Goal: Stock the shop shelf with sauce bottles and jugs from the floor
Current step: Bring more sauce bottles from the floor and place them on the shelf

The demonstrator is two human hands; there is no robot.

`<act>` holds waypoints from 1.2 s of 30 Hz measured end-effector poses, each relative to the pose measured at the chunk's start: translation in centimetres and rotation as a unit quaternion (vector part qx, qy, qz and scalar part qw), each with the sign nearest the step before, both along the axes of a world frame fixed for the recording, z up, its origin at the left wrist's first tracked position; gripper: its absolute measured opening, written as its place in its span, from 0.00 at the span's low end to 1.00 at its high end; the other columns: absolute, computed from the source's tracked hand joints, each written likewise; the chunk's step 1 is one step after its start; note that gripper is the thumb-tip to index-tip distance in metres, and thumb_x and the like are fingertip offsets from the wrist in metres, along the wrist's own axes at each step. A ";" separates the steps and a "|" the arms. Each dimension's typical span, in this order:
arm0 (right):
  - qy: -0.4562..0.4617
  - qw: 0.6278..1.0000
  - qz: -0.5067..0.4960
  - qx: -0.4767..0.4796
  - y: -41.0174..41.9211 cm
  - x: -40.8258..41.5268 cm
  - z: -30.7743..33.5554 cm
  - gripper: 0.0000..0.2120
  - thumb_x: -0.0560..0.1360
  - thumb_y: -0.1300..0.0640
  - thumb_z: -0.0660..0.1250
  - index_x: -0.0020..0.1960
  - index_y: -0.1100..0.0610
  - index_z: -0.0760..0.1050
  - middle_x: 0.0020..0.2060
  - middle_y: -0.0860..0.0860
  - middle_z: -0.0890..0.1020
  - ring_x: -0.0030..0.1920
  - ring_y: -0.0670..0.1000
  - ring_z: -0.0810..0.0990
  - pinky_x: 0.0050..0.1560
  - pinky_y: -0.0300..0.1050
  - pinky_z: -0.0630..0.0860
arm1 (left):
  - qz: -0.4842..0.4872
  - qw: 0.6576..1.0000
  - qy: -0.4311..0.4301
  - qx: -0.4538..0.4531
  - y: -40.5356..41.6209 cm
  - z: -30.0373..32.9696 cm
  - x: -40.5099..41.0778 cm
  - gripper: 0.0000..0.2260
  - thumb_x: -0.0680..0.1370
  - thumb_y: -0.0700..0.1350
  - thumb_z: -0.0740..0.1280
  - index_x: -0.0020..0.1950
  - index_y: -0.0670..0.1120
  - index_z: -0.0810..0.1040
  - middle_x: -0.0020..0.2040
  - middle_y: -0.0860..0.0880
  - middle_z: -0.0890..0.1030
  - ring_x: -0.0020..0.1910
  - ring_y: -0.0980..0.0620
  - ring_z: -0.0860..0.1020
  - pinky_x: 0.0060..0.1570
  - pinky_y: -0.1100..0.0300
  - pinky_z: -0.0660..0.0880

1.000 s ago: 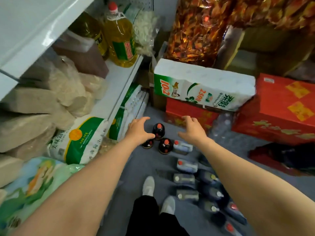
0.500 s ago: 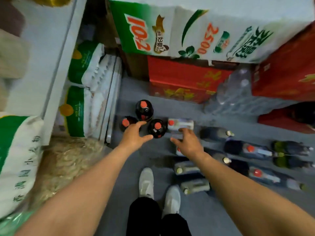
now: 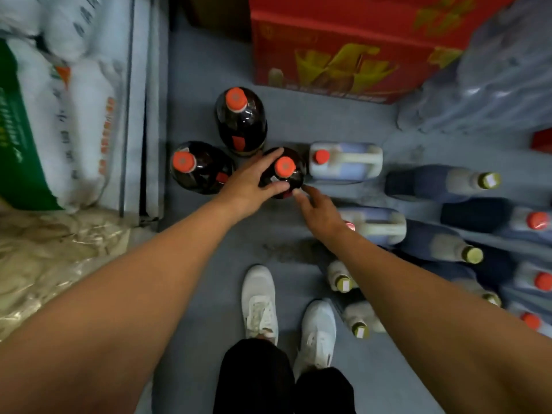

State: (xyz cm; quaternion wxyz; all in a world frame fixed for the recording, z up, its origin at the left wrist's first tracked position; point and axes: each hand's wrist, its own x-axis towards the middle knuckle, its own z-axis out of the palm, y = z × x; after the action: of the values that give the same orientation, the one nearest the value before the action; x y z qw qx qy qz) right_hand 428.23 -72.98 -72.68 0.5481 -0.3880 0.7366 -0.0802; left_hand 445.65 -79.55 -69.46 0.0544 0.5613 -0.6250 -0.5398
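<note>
Stage: early, by my reckoning; everything in view sits on the floor [image 3: 343, 121].
Left hand [image 3: 254, 182]: fingers spread, touching the nearest dark bottle [image 3: 288, 174], not closed on it.
Right hand [image 3: 321, 209]: open, just beside it, holding nothing.
Left to stock: two more dark bottles [image 3: 242, 121], pale jugs [image 3: 346, 161], rows at right.

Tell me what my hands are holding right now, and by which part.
Nothing lifted yet. The left hand wraps the shoulder of the nearest dark red-capped sauce jug; the right hand touches its side.
</note>
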 end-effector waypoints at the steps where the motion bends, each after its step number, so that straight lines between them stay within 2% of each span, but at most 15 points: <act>1: -0.018 1.000 -0.001 0.000 -0.2 0.1 -0.2 0.26 0.81 0.40 0.60 0.74 0.53 0.70 0.68 0.56 0.75 0.68 0.54 0.73 0.66 0.47 0.69 | 0.003 1.000 0.006 -0.004 -0.2 -0.4 -0.1 0.30 0.78 0.49 0.71 0.78 0.54 0.64 0.77 0.51 0.64 0.74 0.59 0.61 0.67 0.71 0.54; 3: -0.055 0.998 0.000 -0.004 -0.5 0.4 -0.6 0.24 0.82 0.42 0.60 0.72 0.55 0.72 0.67 0.55 0.76 0.67 0.52 0.73 0.66 0.45 0.68 | 0.007 1.000 0.014 -0.012 -0.5 -1.0 -0.2 0.28 0.78 0.49 0.70 0.77 0.55 0.65 0.77 0.52 0.64 0.71 0.64 0.59 0.67 0.72 0.53; 6: -0.109 0.994 -0.002 0.003 -1.1 1.0 -0.7 0.22 0.82 0.46 0.62 0.72 0.57 0.72 0.66 0.54 0.78 0.68 0.51 0.73 0.65 0.42 0.67 | 0.004 1.000 0.019 -0.019 -0.6 -1.2 -0.1 0.27 0.79 0.49 0.69 0.77 0.55 0.65 0.78 0.52 0.63 0.72 0.63 0.58 0.67 0.73 0.52; 9: -0.122 0.992 -0.028 0.010 -1.3 1.6 -0.4 0.29 0.81 0.46 0.63 0.77 0.59 0.63 0.70 0.47 0.67 0.68 0.44 0.67 0.66 0.38 0.62 | 0.009 0.999 0.030 -0.016 -0.6 -1.0 0.4 0.26 0.79 0.48 0.69 0.76 0.56 0.67 0.77 0.52 0.64 0.75 0.58 0.60 0.68 0.71 0.54; 11: -0.118 0.992 -0.040 0.000 -1.3 1.9 -0.3 0.34 0.80 0.43 0.64 0.79 0.59 0.59 0.73 0.45 0.61 0.71 0.44 0.64 0.73 0.40 0.59 | 0.017 0.999 0.037 -0.001 -0.6 -0.6 1.0 0.25 0.80 0.49 0.68 0.76 0.57 0.67 0.77 0.53 0.65 0.75 0.58 0.61 0.69 0.68 0.55; 13: -0.128 0.990 -0.048 -0.042 -1.7 2.4 0.2 0.29 0.81 0.46 0.64 0.76 0.59 0.64 0.75 0.53 0.66 0.74 0.50 0.67 0.77 0.47 0.60 | 0.038 0.998 0.036 0.029 -0.6 -0.1 1.9 0.23 0.81 0.51 0.67 0.76 0.59 0.67 0.75 0.55 0.68 0.73 0.57 0.65 0.70 0.66 0.59; 15: -0.154 0.984 -0.057 -0.068 -2.2 2.8 1.2 0.20 0.82 0.55 0.64 0.72 0.60 0.69 0.67 0.58 0.77 0.68 0.51 0.75 0.72 0.46 0.69 | 0.064 0.995 0.030 0.069 -0.3 0.3 3.1 0.22 0.81 0.52 0.66 0.75 0.59 0.68 0.71 0.55 0.74 0.70 0.57 0.71 0.69 0.62 0.65; 17: -0.179 0.980 -0.060 -0.058 -2.3 3.0 2.9 0.17 0.82 0.57 0.64 0.70 0.60 0.72 0.61 0.56 0.82 0.60 0.49 0.80 0.64 0.41 0.75 | 0.074 0.992 0.022 0.099 0.7 1.0 4.5 0.22 0.79 0.54 0.68 0.74 0.59 0.70 0.67 0.55 0.77 0.68 0.55 0.74 0.69 0.59 0.68; 19: -0.179 0.983 -0.039 -0.007 -1.8 2.9 4.9 0.15 0.81 0.51 0.65 0.66 0.55 0.75 0.58 0.53 0.83 0.58 0.48 0.81 0.64 0.45 0.75 | 0.070 0.988 0.040 0.128 2.0 2.3 5.5 0.29 0.74 0.59 0.71 0.73 0.58 0.70 0.66 0.55 0.78 0.67 0.57 0.74 0.69 0.59 0.69; 22: -0.118 0.991 0.010 0.057 -1.0 2.2 7.7 0.16 0.78 0.39 0.65 0.56 0.50 0.78 0.56 0.52 0.84 0.57 0.52 0.81 0.67 0.55 0.74 | 0.078 0.977 0.077 0.182 4.1 4.9 5.8 0.38 0.72 0.47 0.78 0.77 0.57 0.62 0.69 0.57 0.74 0.69 0.59 0.70 0.63 0.72 0.67; 24: -0.093 0.992 0.049 0.068 -0.9 2.4 10.3 0.28 0.73 0.30 0.65 0.53 0.55 0.81 0.52 0.52 0.85 0.54 0.52 0.83 0.65 0.56 0.76 | 0.104 0.968 0.103 0.205 5.5 6.5 6.0 0.49 0.67 0.44 0.81 0.80 0.55 0.56 0.73 0.54 0.70 0.72 0.58 0.68 0.68 0.67 0.67; 26: -0.089 0.990 0.084 0.075 -0.9 2.7 13.2 0.34 0.69 0.26 0.65 0.54 0.56 0.83 0.51 0.52 0.86 0.53 0.52 0.84 0.63 0.56 0.78 | 0.120 0.964 0.110 0.212 6.7 8.5 6.4 0.57 0.60 0.52 0.84 0.81 0.54 0.53 0.74 0.54 0.70 0.72 0.57 0.69 0.72 0.56 0.67; 28: -0.097 0.986 0.103 0.090 -1.2 3.1 16.6 0.35 0.68 0.25 0.65 0.54 0.56 0.83 0.51 0.53 0.86 0.53 0.52 0.84 0.64 0.54 0.77 | 0.138 0.957 0.129 0.220 7.5 11.1 7.1 0.57 0.57 0.54 0.84 0.79 0.55 0.57 0.71 0.55 0.73 0.70 0.57 0.72 0.71 0.50 0.69; 30: -0.110 0.982 0.110 0.107 -1.5 3.4 20.2 0.40 0.63 0.22 0.67 0.55 0.56 0.82 0.53 0.53 0.86 0.55 0.52 0.84 0.65 0.54 0.76 | 0.156 0.953 0.148 0.214 8.1 14.3 7.6 0.50 0.61 0.48 0.84 0.78 0.54 0.61 0.70 0.55 0.74 0.69 0.57 0.73 0.70 0.49 0.70; 36: -0.156 0.976 0.131 0.080 -3.0 4.3 29.9 0.40 0.62 0.24 0.69 0.56 0.57 0.82 0.53 0.53 0.86 0.57 0.53 0.84 0.67 0.56 0.75 | 0.229 0.947 0.156 0.163 9.3 23.8 8.2 0.47 0.63 0.42 0.83 0.76 0.52 0.62 0.65 0.55 0.74 0.66 0.55 0.71 0.64 0.58 0.68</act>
State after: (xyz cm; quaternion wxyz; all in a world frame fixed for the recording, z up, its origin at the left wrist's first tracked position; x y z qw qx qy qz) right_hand 432.50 -76.03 -42.74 0.6911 -0.4189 0.5890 -0.0079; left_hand 453.84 -70.24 -45.66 0.1813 0.5989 -0.3672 -0.6882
